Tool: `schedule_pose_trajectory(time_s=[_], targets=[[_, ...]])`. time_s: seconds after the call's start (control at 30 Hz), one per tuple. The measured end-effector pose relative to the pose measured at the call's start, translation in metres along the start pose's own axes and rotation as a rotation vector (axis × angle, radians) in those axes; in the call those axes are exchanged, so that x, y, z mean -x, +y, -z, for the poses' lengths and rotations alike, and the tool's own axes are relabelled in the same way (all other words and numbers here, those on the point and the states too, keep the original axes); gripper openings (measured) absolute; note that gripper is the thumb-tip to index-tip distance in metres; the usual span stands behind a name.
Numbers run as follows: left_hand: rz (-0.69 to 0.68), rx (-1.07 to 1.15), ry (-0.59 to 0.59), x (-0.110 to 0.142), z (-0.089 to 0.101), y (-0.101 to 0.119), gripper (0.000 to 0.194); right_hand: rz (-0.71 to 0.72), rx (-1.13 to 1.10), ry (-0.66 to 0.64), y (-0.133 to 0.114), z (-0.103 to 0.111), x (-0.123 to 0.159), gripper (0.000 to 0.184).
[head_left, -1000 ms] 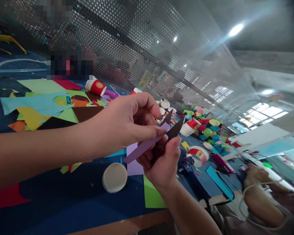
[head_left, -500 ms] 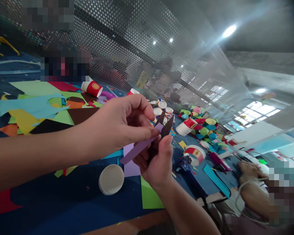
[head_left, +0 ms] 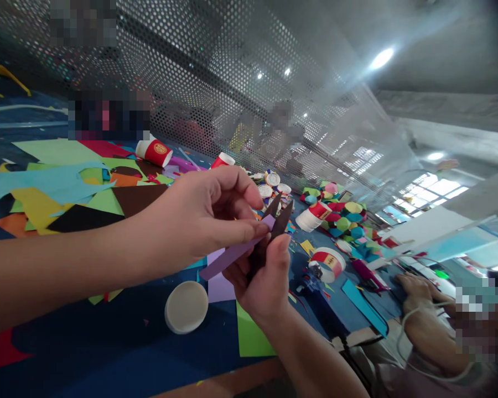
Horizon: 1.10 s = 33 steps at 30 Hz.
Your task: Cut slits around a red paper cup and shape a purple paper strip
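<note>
My left hand (head_left: pixel 219 207) pinches a purple paper strip (head_left: pixel 228 258) between thumb and fingers, close to the strip's upper end. My right hand (head_left: pixel 265 276) is wrapped round a pair of dark scissors (head_left: pixel 283 214), whose blades point up and stand apart. The strip's tip lies at the scissor blades; the handles are hidden in my palm. Below the hands, a purple sheet (head_left: pixel 219 287) and a green sheet (head_left: pixel 253 331) lie on the table, with a white paper cup (head_left: pixel 186 307) just left of them.
Coloured paper scraps (head_left: pixel 87 210) cover the blue table (head_left: pixel 108 354) at left. Red-and-white cups (head_left: pixel 153 151) lie farther back. A blue glue gun (head_left: pixel 323 304) and a cut cup ring (head_left: pixel 327 264) are at right, near another person's arm (head_left: pixel 431 326). A perforated screen (head_left: pixel 216 72) stands behind.
The view has shifted slightly. My hands, the purple strip and the scissors keep nearly the same pose; the blades still stand apart.
</note>
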<state>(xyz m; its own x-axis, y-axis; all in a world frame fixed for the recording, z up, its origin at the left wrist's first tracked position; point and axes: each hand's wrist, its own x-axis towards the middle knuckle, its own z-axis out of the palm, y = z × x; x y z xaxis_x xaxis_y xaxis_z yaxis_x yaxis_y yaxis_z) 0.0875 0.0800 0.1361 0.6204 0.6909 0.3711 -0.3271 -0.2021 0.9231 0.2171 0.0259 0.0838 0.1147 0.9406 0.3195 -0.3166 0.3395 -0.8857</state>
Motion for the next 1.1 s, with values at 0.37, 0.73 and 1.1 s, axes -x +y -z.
schedule_pose_trajectory(time_s=[0.37, 0.73, 1.1], targets=[[0.002, 0.117, -0.044, -0.001, 0.002, -0.005, 0.011, 0.061, -0.079, -0.035, -0.006, 0.001, -0.003, 0.058], [-0.109, -0.139, 0.069, -0.009, 0.016, 0.005, 0.011, -0.087, -0.009, -0.116, -0.001, 0.012, -0.007, 0.056], [-0.145, -0.434, -0.034, -0.010, 0.028, 0.012, 0.013, -0.106, 0.018, -0.107, -0.005, 0.012, -0.009, 0.056]])
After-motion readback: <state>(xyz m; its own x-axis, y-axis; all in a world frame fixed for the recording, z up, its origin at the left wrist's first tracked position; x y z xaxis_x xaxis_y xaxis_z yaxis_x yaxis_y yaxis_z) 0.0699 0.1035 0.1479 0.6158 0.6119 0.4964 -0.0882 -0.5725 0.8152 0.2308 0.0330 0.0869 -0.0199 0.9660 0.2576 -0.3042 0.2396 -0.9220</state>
